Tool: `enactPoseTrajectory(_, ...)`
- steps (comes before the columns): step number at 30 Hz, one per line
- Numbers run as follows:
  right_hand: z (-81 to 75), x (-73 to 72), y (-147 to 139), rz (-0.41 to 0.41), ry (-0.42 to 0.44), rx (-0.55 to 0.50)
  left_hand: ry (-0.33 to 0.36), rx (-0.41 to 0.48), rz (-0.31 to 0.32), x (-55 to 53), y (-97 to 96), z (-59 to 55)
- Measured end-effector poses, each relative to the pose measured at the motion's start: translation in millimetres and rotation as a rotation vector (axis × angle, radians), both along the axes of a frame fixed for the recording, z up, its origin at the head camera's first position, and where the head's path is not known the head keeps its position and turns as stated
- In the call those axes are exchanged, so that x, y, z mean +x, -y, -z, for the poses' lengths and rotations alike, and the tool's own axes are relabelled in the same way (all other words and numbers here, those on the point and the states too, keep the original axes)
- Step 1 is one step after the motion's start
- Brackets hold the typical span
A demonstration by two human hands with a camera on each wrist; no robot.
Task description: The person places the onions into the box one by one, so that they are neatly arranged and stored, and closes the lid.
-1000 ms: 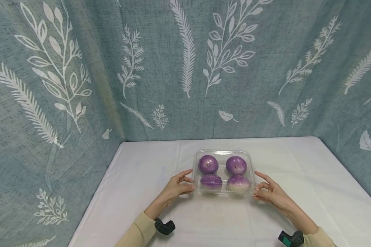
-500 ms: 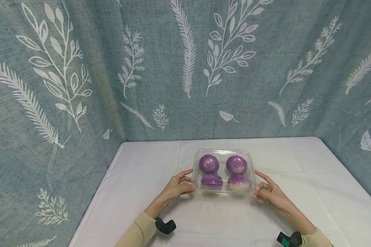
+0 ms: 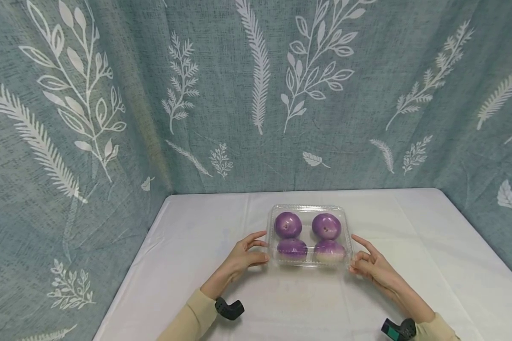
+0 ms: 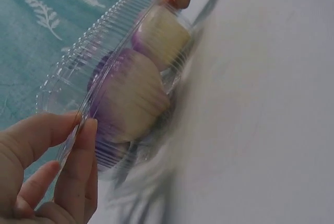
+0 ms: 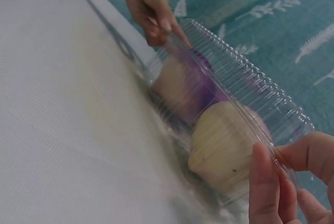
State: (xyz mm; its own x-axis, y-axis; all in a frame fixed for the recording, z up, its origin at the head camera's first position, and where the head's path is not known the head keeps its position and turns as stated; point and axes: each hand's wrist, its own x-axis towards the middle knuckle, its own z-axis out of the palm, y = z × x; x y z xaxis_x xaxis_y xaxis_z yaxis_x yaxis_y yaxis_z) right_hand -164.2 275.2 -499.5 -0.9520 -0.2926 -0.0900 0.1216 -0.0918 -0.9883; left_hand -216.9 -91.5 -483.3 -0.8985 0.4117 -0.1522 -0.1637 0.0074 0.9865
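Observation:
A clear plastic clamshell box, lid down, sits at the middle of the white table. Inside it are several round turnips, purple on top and cream below. At the box's left edge, my left hand pinches the rim between thumb and fingers. On the opposite side my right hand pinches the rim near the front corner, its index finger stretched along the edge. Both wrist views show fingertips on the ridged plastic rim. Whether the box's base touches the cloth, I cannot tell.
White cloth covers the table. A blue-green curtain with white leaf prints hangs behind it and along both sides. A black wrist device is strapped at the left wrist, another at the right.

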Motion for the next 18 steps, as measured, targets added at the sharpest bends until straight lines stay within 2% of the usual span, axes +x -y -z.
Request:
enactPoseTrajectory(6,-3.3,-0.2,0.1,0.005,0.021,0.008,-0.021,-0.029,0.025,1.1,0.2,-3.1)
enactPoseTrajectory(12,-5.2,-1.0,0.3,0.007,0.022,-0.015,-0.014,-0.043,0.039,-1.4,0.7,-0.1)
enactPoseTrajectory(18,-1.9,-4.0,-4.9,-0.038,0.018,-0.019,-0.006,-0.038,0.043,-1.8,1.1,-0.4)
